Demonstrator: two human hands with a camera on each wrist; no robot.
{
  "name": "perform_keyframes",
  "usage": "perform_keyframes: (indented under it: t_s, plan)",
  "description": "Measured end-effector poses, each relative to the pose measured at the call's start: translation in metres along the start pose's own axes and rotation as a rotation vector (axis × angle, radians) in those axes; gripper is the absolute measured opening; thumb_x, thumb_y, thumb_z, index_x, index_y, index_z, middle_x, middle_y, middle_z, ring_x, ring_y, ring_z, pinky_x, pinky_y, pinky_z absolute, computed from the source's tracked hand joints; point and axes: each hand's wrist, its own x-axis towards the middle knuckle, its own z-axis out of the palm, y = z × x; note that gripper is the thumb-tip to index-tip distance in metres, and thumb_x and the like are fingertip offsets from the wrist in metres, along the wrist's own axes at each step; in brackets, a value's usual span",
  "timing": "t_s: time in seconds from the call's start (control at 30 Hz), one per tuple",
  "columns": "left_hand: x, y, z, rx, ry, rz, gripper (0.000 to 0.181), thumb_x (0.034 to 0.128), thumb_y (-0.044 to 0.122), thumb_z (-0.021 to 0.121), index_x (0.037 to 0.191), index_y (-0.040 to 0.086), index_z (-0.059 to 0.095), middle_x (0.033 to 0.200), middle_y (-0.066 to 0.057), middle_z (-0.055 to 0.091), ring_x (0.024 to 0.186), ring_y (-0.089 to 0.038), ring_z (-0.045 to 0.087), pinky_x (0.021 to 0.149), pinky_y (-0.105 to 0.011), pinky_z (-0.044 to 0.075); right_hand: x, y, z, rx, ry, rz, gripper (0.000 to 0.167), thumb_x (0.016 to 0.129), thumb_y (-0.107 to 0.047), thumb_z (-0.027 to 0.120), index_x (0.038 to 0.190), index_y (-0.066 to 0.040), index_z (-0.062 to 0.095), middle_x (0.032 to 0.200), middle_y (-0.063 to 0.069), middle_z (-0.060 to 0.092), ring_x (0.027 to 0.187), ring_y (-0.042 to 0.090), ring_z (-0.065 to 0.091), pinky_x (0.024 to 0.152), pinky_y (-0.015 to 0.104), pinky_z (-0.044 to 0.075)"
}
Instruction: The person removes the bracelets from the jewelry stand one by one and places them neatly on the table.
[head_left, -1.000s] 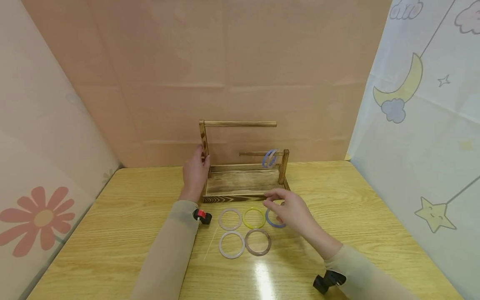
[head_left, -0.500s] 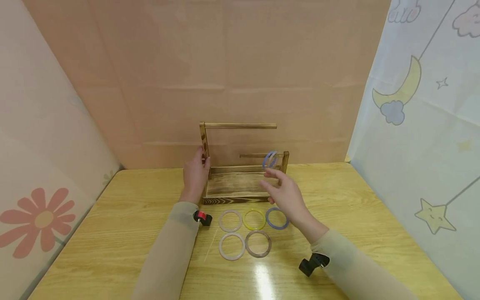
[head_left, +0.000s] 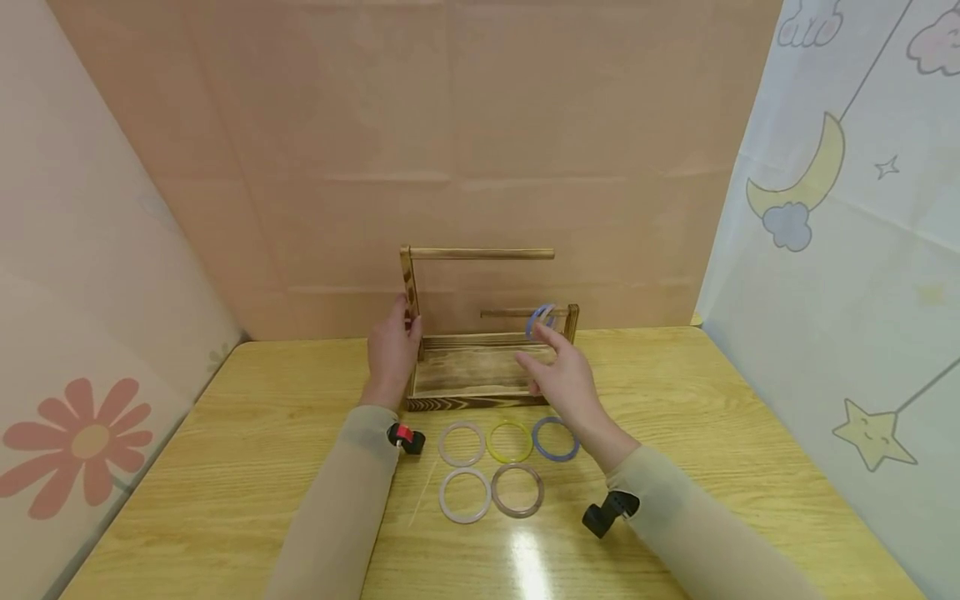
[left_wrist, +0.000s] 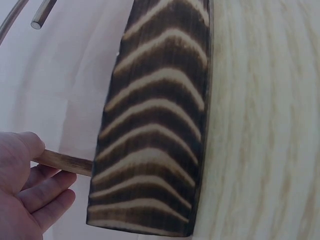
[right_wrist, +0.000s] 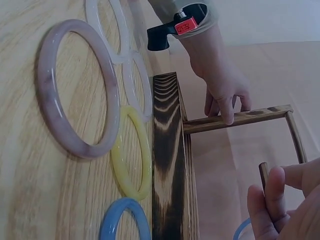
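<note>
A wooden bangle stand [head_left: 480,402] with a tray base and two horizontal bars stands at the back of the table. My left hand [head_left: 392,348] grips its tall left post [left_wrist: 65,162], thumb on one side and fingers on the other. On the lower right bar hang a blue bangle [head_left: 533,320] and a pale one, partly covered by my right hand [head_left: 567,379]. That hand hovers over the tray's right side, thumb and forefinger apart, with nothing visible between them. Whether a fingertip touches the hanging bangles cannot be told.
Before the stand, flat on the table, lie a blue bangle [head_left: 556,439], a yellow bangle [head_left: 510,442], a brownish bangle [head_left: 517,491], a white bangle [head_left: 465,496] and a pale pinkish bangle [head_left: 461,444]. The upper bar [head_left: 483,253] carries no bangles. Fabric walls enclose the table.
My right hand has risen from above the blue table bangle, forward to the lower bar's hanging bangles. The left hand keeps its grip on the post.
</note>
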Motion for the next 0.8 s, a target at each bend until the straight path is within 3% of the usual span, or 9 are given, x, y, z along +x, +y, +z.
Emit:
perform_keyframes:
  t_s: [0.13,0.23,0.3,0.43,0.53,0.63,0.73,0.8]
  plan:
    - [0.0,-0.001,0.0,-0.002,0.009,0.01,0.032,0.1081,0.01,0.073,0.137,-0.002,0.063,0.108,-0.024,0.078,0.089,-0.041,0.08,0.07,-0.056,0.064,0.001,-0.002,0.002,0.001,-0.006,-0.015,0.072,0.108,-0.027,0.076,0.17,-0.011,0.043,0.119,0.016,0.075,0.061,0.033,0.072,0.053,0.025,0.047]
    - [-0.001,-0.001,0.0,-0.001,0.011,0.012,0.032,0.1079,0.01,0.073,0.136,-0.002,0.063,0.109,-0.024,0.078,0.089,-0.041,0.08,0.07,-0.056,0.064,0.002,-0.003,0.005,0.002,-0.009,-0.013,0.076,0.108,-0.028,0.076,0.172,-0.012,0.039,0.152,0.013,0.062,0.07,0.041,0.075,0.051,0.023,0.046]
    - [-0.001,-0.001,0.0,0.003,0.011,0.012,0.033,0.1079,0.01,0.073,0.137,-0.002,0.063,0.109,-0.025,0.078,0.089,-0.041,0.08,0.07,-0.056,0.064,0.002,-0.004,0.007,0.0,-0.009,-0.004,0.077,0.108,-0.029,0.076,0.173,-0.013,0.037,0.158,0.012,0.058,0.071,0.04,0.075,0.049,0.023,0.043]
    - [-0.001,0.0,0.0,0.007,0.009,0.01,0.035,0.1078,0.01,0.073,0.138,-0.002,0.063,0.108,-0.025,0.078,0.087,-0.041,0.08,0.069,-0.056,0.064,0.004,-0.004,0.011,-0.009,-0.014,0.027,0.08,0.108,-0.033,0.076,0.174,-0.018,0.034,0.109,0.017,0.08,0.058,0.026,0.071,0.047,0.024,0.039]
    - [0.0,0.0,0.0,0.008,0.007,0.007,0.033,0.1077,0.01,0.073,0.136,-0.002,0.064,0.108,-0.025,0.078,0.088,-0.041,0.08,0.069,-0.057,0.064,0.004,-0.005,0.013,-0.013,-0.022,0.034,0.082,0.107,-0.035,0.076,0.175,-0.02,0.033,0.069,0.014,0.073,0.054,0.025,0.069,0.048,0.026,0.038]
    - [0.001,-0.001,0.001,0.006,0.007,0.006,0.03,0.1077,0.01,0.074,0.134,0.0,0.064,0.107,-0.024,0.078,0.089,-0.041,0.08,0.07,-0.057,0.064,0.004,-0.006,0.014,-0.02,-0.026,0.036,0.082,0.108,-0.036,0.075,0.175,-0.021,0.032,0.067,0.011,0.073,0.052,0.023,0.067,0.048,0.027,0.038]
    - [0.001,-0.002,0.001,0.011,0.006,0.003,0.03,0.1077,0.011,0.074,0.135,0.0,0.064,0.107,-0.024,0.079,0.088,-0.041,0.08,0.07,-0.058,0.063,0.004,-0.007,0.016,-0.026,-0.024,0.041,0.081,0.108,-0.037,0.075,0.175,-0.022,0.033,0.073,0.018,0.075,0.054,0.027,0.068,0.048,0.028,0.037]
    - [0.0,-0.001,0.0,0.013,0.003,0.0,0.032,0.1079,0.012,0.073,0.136,0.0,0.064,0.108,-0.024,0.079,0.088,-0.041,0.08,0.071,-0.058,0.063,0.006,-0.006,0.017,-0.025,-0.019,0.041,0.079,0.108,-0.037,0.075,0.174,-0.023,0.035,0.073,0.017,0.075,0.06,0.036,0.072,0.048,0.028,0.037]
